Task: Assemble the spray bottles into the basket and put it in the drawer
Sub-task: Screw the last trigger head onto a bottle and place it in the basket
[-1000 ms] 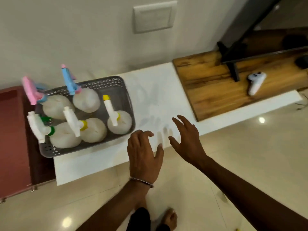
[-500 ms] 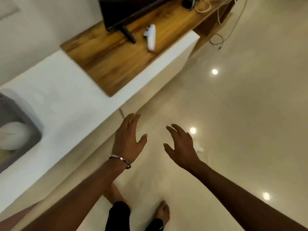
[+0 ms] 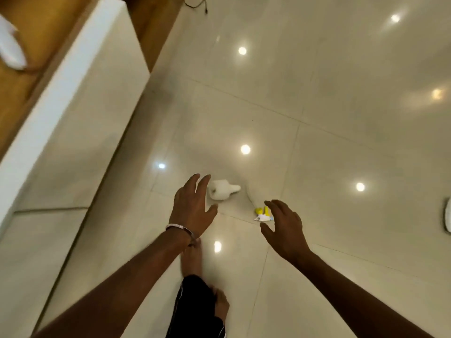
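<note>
I look down on a white bottle (image 3: 220, 190) lying on its side on the glossy floor (image 3: 317, 142), its narrow neck pointing away to the right and no sprayer fitted, while a yellow-and-white spray head (image 3: 262, 214) lies apart from it, just beside my right hand. My left hand (image 3: 192, 208) hovers just short of the bottle's base with fingers spread and holding nothing; my right hand (image 3: 284, 230) is likewise spread and empty above the spray head. The bottle looks like thin, light plastic that should roll or skid on polished tile, so I judge the round body the place to grip it, fingers wrapped round the widest part. The spray head is small and hard, best pinched by its collar; its tube, if there is one, I cannot make out. A white bench (image 3: 80, 98) with a wooden top runs along the left. The basket and drawer are out of view. My bare feet stand on the tile below.
</note>
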`<state>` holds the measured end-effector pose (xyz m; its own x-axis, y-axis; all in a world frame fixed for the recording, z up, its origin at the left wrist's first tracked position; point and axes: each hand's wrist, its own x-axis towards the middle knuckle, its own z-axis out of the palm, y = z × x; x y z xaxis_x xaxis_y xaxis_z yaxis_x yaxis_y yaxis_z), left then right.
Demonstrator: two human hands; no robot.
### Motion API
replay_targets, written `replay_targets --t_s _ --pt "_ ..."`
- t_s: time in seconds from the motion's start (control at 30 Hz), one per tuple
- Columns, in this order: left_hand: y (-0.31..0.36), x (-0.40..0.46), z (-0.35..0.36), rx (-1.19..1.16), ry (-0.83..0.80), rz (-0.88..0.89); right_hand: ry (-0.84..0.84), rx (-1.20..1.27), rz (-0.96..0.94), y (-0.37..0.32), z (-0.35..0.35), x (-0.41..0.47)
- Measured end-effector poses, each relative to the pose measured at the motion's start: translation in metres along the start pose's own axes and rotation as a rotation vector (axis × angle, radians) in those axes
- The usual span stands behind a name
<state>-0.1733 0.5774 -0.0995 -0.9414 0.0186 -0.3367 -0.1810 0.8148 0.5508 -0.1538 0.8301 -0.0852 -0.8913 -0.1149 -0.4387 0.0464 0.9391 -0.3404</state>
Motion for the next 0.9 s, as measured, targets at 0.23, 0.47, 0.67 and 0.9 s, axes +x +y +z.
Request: replay_targets --t_s 0.23,0.47,0.67,0.9 --pt "0.008 0.11 0.08 0.11 -0.123 0.111 0.046 0.069 0.144 0.079 0.047 0.071" --pt "-0.028 0.166 0.196 0.3 -0.231 0.185 -0.025 0.11 0.239 0.142 0.157 0.118" --pt "-0.074 0.187 0.274 0.493 -0.267 0.185 -0.081 -0.032 0.256 0.188 0.241 0.146" --pt "-0.092 0.197 0.296 0.552 -0.24 0.123 -0.011 -0.229 0.267 0.204 0.277 0.167"
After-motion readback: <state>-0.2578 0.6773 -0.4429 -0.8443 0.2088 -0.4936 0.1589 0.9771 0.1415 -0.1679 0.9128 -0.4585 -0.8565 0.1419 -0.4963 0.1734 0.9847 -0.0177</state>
